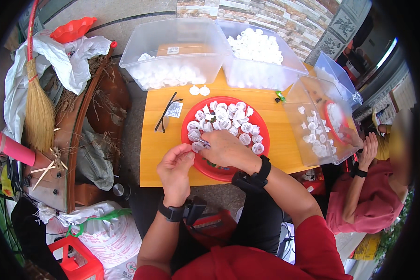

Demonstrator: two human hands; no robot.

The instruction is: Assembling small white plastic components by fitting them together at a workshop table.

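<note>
A round red tray point(264, 126) on the table holds many small white plastic pieces point(224, 114), some round like caps. My right hand point(231, 148) reaches over the tray's near left part, its fingers closed round a slim metal tool point(199, 139) that looks like tweezers; most of it is hidden in the hand. My left hand point(176, 170) is at the tray's left rim, thumb and fingers brought together. Whatever is in that pinch is too small to make out. A white cap point(197, 146) lies between the left fingertips and the metal tool.
Clear plastic bins point(175, 30) of white pieces line the yellow table's point(158, 158) far side. Another clear bin point(308, 154) stands at the right, beside a person point(364, 196) at work. Folded glasses point(168, 112) and two white discs point(199, 90) lie left of the tray.
</note>
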